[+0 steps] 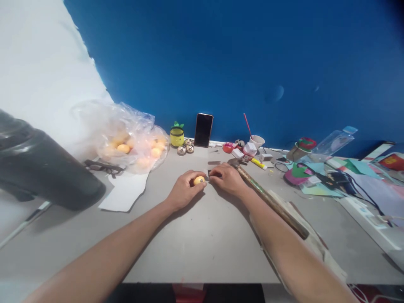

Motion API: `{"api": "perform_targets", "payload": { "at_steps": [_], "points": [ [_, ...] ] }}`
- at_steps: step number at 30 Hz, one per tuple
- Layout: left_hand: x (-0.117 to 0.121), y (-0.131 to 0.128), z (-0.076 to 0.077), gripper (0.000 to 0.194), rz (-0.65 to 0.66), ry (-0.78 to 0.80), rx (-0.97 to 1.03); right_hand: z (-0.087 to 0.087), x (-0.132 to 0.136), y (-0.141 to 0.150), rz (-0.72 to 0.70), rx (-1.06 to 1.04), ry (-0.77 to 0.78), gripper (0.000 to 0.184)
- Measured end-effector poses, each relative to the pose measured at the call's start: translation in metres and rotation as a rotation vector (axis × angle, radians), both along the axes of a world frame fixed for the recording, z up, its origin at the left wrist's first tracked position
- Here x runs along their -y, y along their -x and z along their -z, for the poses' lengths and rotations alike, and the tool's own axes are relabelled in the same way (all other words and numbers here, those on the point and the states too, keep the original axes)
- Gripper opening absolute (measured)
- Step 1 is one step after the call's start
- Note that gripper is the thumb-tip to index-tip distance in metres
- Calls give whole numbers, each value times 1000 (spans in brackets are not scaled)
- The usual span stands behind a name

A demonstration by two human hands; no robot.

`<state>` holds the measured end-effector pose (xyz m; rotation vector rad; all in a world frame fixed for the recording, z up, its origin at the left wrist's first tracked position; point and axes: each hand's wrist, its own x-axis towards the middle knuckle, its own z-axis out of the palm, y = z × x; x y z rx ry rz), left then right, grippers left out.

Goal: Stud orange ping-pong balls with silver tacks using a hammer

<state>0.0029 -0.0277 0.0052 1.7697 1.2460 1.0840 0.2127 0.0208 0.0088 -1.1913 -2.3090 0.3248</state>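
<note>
My left hand (186, 189) is closed around a small yellow-orange ball (198, 180), which has a dark round spot on the side facing my right hand. My right hand (227, 178) is just to the right, its fingers bent and pressed together at the tabletop. A small dark piece (208, 173) shows by its fingertips; whether they grip it is unclear. A hammer (271, 202) with a worn wooden handle lies beside my right forearm, its head just behind that hand.
A clear plastic bag (139, 122) of similar balls sits back left, near a large dark bottle (53, 168). A phone (203, 130) leans on the blue wall beside several patterned balls (190, 148). Craft clutter, a white cup (258, 141) and a power strip (372, 219) lie right.
</note>
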Motion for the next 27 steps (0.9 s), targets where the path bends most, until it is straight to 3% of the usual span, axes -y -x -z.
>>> {"api": "perform_targets", "payload": {
  "at_steps": [5, 9, 16, 21, 27],
  "points": [
    [-1, 1, 2, 30, -28, -17, -7, 3, -3, -2, 109, -89, -56, 9],
    [-1, 0, 2, 32, -48, -15, 6, 4, -6, -4, 115, -27, -63, 16],
    [0, -1, -5, 35, -65, 199, 216, 4, -6, -4, 138, 29, -76, 16],
    [-2, -1, -5, 41, -74, 230, 291, 4, -6, -5, 143, 31, -102, 23],
    [0, -3, -6, 51, -31, 277, 312, 4, -7, -5, 134, 57, -107, 19]
  ]
}}
